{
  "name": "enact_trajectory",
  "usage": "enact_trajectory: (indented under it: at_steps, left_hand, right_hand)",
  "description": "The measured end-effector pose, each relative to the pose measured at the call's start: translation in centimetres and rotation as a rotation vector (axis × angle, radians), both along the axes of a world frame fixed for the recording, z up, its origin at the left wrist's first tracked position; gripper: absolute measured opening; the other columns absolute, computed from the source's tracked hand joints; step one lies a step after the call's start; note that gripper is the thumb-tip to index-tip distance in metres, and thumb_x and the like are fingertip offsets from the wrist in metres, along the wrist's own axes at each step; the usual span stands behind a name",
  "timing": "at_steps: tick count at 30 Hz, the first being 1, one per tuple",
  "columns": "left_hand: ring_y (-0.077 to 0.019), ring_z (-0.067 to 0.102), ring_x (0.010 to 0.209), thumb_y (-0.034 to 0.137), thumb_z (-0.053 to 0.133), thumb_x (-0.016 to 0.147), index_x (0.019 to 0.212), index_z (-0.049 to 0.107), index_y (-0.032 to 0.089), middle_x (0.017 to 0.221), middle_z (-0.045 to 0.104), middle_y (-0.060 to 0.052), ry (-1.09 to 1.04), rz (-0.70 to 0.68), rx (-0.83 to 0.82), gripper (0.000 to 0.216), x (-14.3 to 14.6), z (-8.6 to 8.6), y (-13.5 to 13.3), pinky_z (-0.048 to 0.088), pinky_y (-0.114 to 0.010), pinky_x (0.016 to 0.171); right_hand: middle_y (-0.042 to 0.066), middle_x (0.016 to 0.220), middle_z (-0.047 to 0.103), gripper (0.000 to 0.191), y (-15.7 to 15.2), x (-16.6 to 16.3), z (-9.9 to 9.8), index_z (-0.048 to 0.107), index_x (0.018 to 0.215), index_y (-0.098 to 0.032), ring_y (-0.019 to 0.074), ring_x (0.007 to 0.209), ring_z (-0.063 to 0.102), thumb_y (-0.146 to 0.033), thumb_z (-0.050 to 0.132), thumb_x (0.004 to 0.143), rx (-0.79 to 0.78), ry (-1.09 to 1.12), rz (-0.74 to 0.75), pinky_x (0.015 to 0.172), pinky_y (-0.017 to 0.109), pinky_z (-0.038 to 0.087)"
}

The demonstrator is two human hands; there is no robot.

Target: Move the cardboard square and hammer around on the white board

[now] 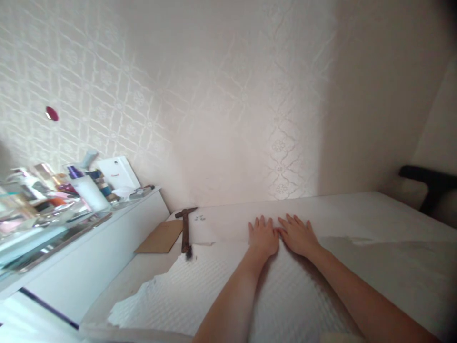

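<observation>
My left hand lies flat with its fingers spread, near the far edge of a white textured sheet. Beside it, almost touching at the thumbs, my right hand is also pressed down flat, fingers apart. Neither hand holds anything. The sheet has a ragged left edge and runs under both forearms over a pale flat surface. To the left of my hands lies a hammer with a worn wooden handle, partly over a brown board. Several tiny light pieces are scattered by the hammer's head.
A white cabinet stands at the left, its top crowded with bottles, a white box and small items. A patterned wall rises behind the surface. At the right edge is a black armrest-like part.
</observation>
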State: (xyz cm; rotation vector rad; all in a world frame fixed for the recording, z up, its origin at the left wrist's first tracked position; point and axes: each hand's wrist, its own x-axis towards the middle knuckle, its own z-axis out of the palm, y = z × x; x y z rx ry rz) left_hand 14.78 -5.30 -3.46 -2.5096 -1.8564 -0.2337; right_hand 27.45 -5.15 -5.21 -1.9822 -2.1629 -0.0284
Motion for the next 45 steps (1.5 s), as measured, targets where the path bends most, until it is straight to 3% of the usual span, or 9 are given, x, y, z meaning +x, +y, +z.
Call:
enact_trajectory:
  at_steps: [45]
  left_hand:
    - [-0.0289, 0.024, 0.131, 0.038, 0.018, 0.09, 0.134, 0.033, 0.018, 0.143, 0.029, -0.013, 0.013, -0.003, -0.024, 0.05, 0.32, 0.24, -0.14, 0.021, -0.05, 0.104]
  right_hand:
    - [0.014, 0.142, 0.029, 0.053, 0.11, 0.96, 0.27, 0.037, 0.135, -0.019, 0.0323, 0.129, 0.024, -0.043, 0.024, 0.09, -0.053, 0.008, 0.058, 0.1, 0.058, 0.018]
